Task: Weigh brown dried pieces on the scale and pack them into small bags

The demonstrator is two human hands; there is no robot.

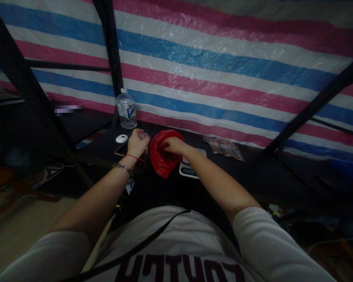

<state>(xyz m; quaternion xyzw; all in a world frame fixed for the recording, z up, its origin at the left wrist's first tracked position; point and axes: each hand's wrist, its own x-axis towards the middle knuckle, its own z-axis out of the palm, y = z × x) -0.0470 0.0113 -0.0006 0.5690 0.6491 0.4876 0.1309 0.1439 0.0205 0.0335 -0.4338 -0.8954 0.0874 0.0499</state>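
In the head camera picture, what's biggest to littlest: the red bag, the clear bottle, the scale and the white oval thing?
1. Red bag
2. Clear bottle and scale: unsure which looks bigger, since it's partly hidden
3. White oval thing

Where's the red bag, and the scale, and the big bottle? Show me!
Red bag [164, 168]: head view, on its front side, below the opening.
Scale [188, 171]: head view, on the little display at its front.
Bottle [126, 112]: head view, on the middle of its body.
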